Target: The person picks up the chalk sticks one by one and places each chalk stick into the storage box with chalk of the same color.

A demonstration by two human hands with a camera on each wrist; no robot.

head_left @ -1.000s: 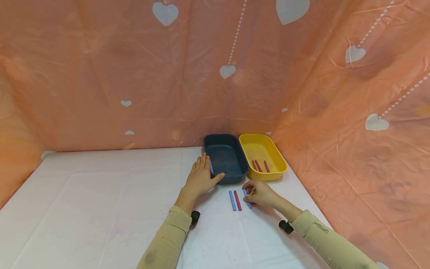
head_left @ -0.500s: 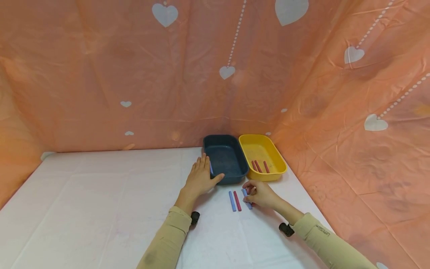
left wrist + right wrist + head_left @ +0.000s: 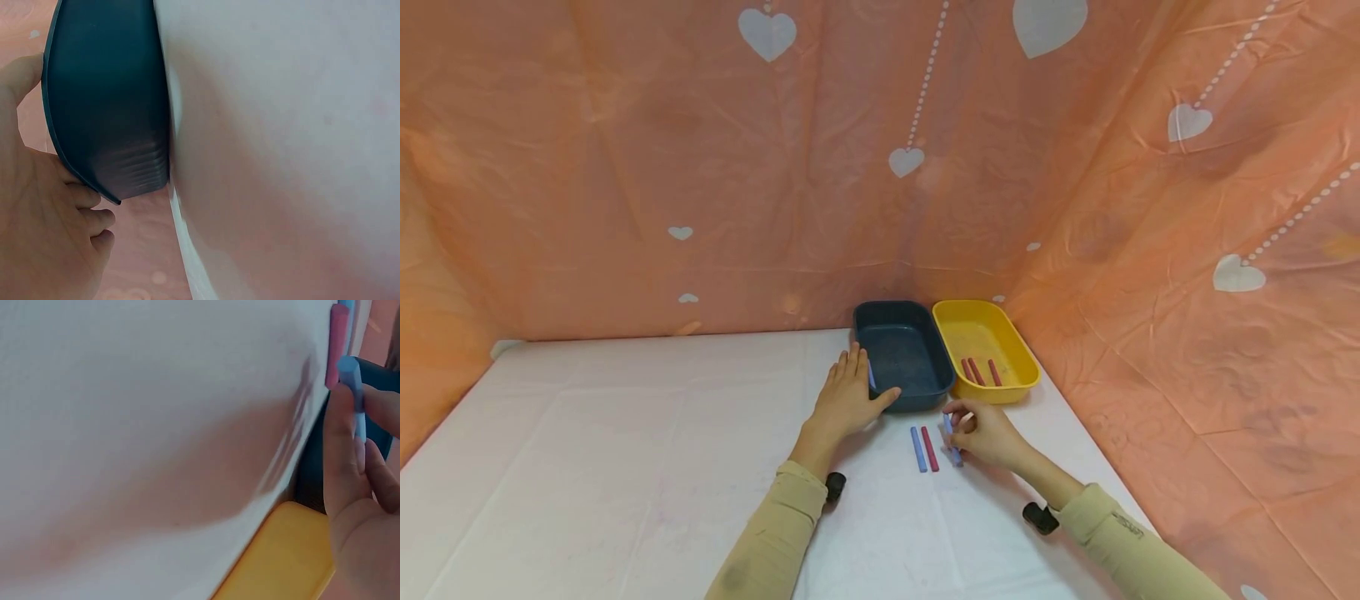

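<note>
In the head view my right hand pinches a blue chalk stick between thumb and fingers, its far end tipped up off the white cloth. The right wrist view shows this blue chalk held along its length. Left of it, another blue chalk and a red chalk lie side by side. My left hand rests on the near-left rim of a dark blue bin, fingers extended and thumb spread. The left wrist view has the thumb and fingers against the rim of that bin.
A yellow bin stands against the right side of the blue one, with three red chalks inside. Part of a blue stick shows in the dark bin beside my left fingers. Orange heart-patterned curtain hangs behind and at the sides.
My right hand has lifted the far end of the blue chalk off the cloth, with a slight upward tilt. The left hand and the bins have stayed in place.
</note>
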